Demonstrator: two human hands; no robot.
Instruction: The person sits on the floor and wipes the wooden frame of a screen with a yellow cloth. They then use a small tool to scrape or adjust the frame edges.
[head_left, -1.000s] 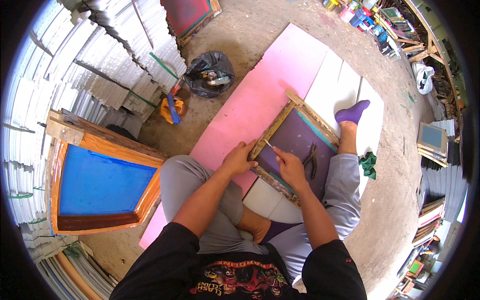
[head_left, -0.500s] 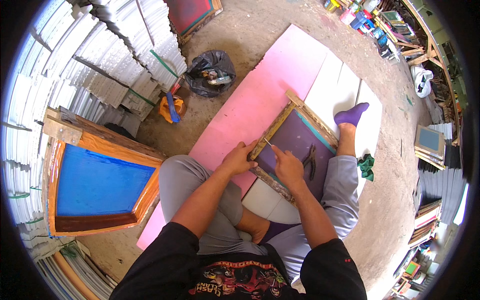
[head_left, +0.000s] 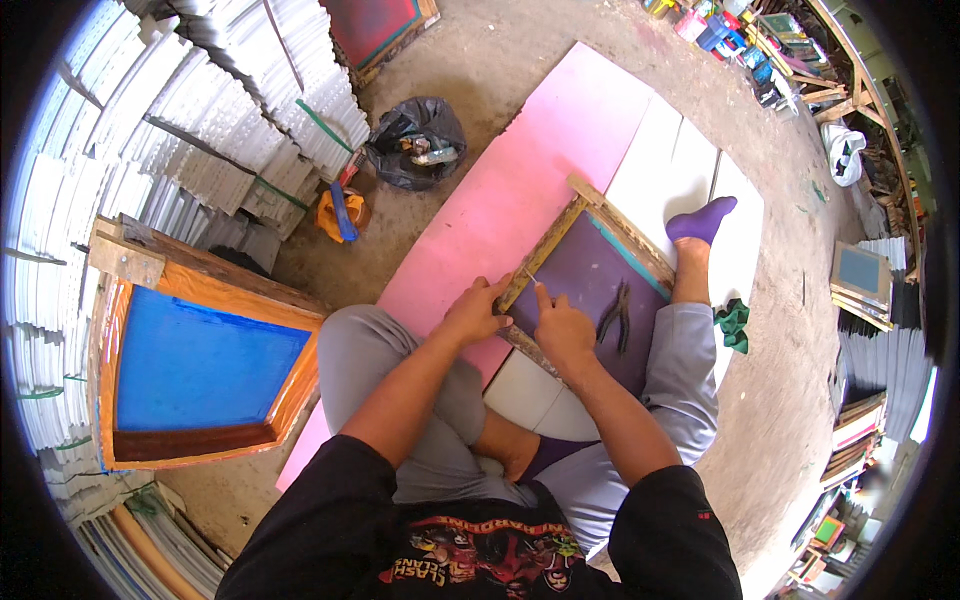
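A wooden frame [head_left: 552,246] with a purple mesh panel [head_left: 588,262] lies tilted in front of my crossed legs. My left hand [head_left: 472,316] grips its near left corner, the index finger along the wood and the thumb on the near bar. My right hand [head_left: 564,332] is closed over the panel around a thin pointed tool [head_left: 532,278], perhaps a screwdriver. Its handle is mostly hidden in my fist, and its tip is at the inner edge of the left bar. Dark pliers [head_left: 614,318] lie on the panel right of my right hand.
Pink and white boards [head_left: 470,215] lie beneath the frame. A larger frame with a blue panel [head_left: 205,355] leans at left, before stacked white sheets [head_left: 190,130]. A black bag [head_left: 415,145] and an orange item [head_left: 340,218] are beyond. A green cloth [head_left: 733,326] lies at right.
My right hand has shifted slightly left with the tool, bringing its tip closer to the left bar. My left hand stays on the frame's corner. The view has moved a little.
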